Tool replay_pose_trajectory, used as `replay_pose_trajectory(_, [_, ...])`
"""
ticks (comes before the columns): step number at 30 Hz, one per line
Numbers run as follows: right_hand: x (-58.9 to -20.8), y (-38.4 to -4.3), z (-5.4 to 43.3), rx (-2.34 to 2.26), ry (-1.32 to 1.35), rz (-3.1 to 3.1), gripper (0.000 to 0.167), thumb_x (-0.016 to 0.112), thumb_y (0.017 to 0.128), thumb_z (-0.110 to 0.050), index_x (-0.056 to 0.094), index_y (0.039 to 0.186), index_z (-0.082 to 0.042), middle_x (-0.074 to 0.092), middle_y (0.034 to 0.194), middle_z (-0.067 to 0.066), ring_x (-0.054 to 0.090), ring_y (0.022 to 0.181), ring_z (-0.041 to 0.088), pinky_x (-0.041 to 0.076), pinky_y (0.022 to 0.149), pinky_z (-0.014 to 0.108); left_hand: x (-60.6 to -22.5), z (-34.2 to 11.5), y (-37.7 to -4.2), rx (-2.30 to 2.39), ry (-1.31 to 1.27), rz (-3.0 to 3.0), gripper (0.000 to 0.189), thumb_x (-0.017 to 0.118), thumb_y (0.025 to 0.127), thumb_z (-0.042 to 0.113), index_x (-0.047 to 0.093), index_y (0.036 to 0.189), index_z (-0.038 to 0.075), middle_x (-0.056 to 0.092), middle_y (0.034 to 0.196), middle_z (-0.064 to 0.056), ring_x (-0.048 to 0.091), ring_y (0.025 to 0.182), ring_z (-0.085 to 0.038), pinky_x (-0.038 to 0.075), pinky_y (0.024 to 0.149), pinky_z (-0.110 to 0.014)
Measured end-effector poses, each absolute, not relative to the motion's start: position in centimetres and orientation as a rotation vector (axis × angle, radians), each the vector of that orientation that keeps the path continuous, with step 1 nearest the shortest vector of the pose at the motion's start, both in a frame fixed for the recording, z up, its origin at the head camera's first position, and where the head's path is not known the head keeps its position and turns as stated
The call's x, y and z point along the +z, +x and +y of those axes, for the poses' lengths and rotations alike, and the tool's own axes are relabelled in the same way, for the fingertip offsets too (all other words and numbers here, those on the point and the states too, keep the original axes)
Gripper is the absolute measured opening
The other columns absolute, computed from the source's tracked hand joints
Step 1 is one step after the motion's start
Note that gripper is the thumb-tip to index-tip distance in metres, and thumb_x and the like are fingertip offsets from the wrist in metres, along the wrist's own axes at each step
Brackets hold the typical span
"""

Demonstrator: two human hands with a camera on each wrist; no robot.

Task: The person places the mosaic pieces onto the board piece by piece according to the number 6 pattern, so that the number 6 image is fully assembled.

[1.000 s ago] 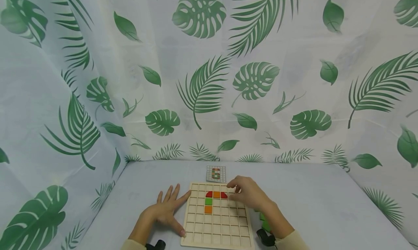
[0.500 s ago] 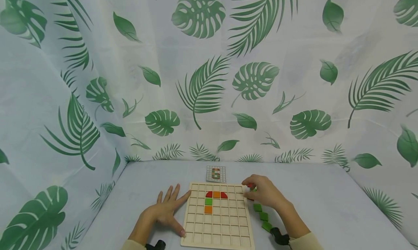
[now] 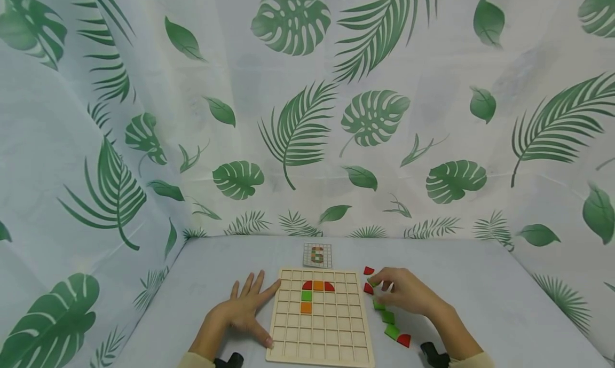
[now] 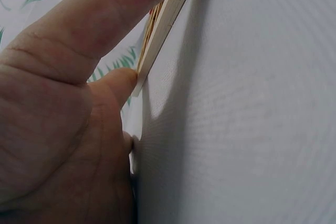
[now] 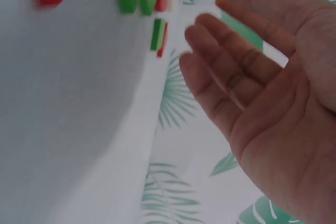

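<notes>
- Red marks the nearest loose piece, a fan-shaped tile [image 3: 403,340] on the pale cloth-covered tabletop [image 3: 504,304], close against 3 green square tiles [image 3: 388,318] whose line slants away and leftward.
- Left hand [image 3: 240,311]: fingers spread, grasping nothing, thumb and index fingertips against the left edge of the light wooden gridded board [image 3: 318,338], well apart from the loose pieces.
- Right hand [image 3: 405,291]: the nearer hand to those pieces, thumb and index parted and pointing left towards the board; the fingers look released, with nothing between them.
- Another green square tile [image 5: 157,35] sets the relation a pinch would turn on: it lies on the tabletop near the board's far right corner, right at the index fingertip. I cannot tell if they touch. Being square, it has no long axis; the finger hides which way its corners point.
- 2 red fan-shaped tiles [image 3: 368,271] flank it, 1 nearer, 1 farther.
- Small gridded card [image 3: 317,255]: beyond the board.
</notes>
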State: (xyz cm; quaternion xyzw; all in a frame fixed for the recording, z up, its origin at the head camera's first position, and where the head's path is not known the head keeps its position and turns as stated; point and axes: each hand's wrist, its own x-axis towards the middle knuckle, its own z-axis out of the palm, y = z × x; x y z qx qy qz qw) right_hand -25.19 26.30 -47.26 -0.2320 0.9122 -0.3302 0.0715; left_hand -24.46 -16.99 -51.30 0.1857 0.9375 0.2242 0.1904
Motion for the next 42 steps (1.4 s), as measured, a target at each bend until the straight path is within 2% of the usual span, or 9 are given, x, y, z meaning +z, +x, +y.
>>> replay_pose_trajectory(6, [-47.8, -24.4, 27.6, -0.995, -0.755, 2.614, 0.033, 0.088, 0.081, -0.017, 0.08, 0.113, -0.016, 0.076, 0.109, -0.001, 0.066, 0.091, 0.016, 0.056, 0.073, 0.024, -51.1, -16.9, -24.5, 0.638, 0.503, 2.634, 0.138, 0.097, 0.053, 0.063, 0.024, 0.166, 0.033, -0.004, 0.175, -0.022, -0.012, 0.16, -0.048, -0.01, 0.12, -0.076])
replay_pose_trajectory(12, [-48.2, -24.1, 28.4, -0.992, -0.818, 2.506, 0.032, 0.093, 0.075, -0.018, 0.082, 0.105, -0.02, 0.074, 0.104, -0.003, 0.066, 0.088, 0.012, 0.055, 0.073, 0.025, -51.3, -16.9, -24.5, 0.64, 0.512, 2.629, 0.138, 0.097, 0.053, 0.063, 0.023, 0.166, 0.033, -0.004, 0.174, -0.022, -0.013, 0.16, -0.048, -0.01, 0.12, -0.077])
replay_pose_trajectory(22, [-48.2, -23.7, 28.1, -0.91, -0.727, 2.481, 0.027, 0.092, 0.071, -0.011, 0.083, 0.091, -0.027, 0.066, 0.097, -0.003, 0.055, 0.086, 0.017, 0.046, 0.072, 0.025, -51.4, -16.9, -24.4, 0.651, 0.525, 2.63, 0.138, 0.097, 0.053, 0.062, 0.023, 0.166, 0.033, -0.005, 0.174, -0.022, -0.013, 0.159, -0.048, -0.011, 0.12, -0.077])
replay_pose_trajectory(35, [-48.3, -23.6, 28.0, -0.916, -0.749, 2.453, 0.031, 0.096, 0.068, -0.014, 0.082, 0.094, -0.025, 0.063, 0.097, -0.002, 0.054, 0.086, 0.014, 0.046, 0.071, 0.023, -51.5, -17.0, -24.5, 0.656, 0.533, 2.632, 0.139, 0.097, 0.053, 0.062, 0.022, 0.166, 0.034, -0.006, 0.174, -0.022, -0.014, 0.159, -0.047, -0.012, 0.12, -0.076])
replay_pose_trajectory(42, [-49.2, -24.2, 27.9, -0.929, -0.746, 2.482, 0.024, 0.094, 0.075, -0.017, 0.081, 0.093, -0.026, 0.065, 0.097, -0.005, 0.057, 0.086, 0.012, 0.05, 0.074, 0.022, -51.4, -17.0, -24.5, 0.658, 0.529, 2.629, 0.139, 0.097, 0.053, 0.062, 0.022, 0.166, 0.034, -0.006, 0.175, -0.022, -0.014, 0.16, -0.047, -0.011, 0.12, -0.076])
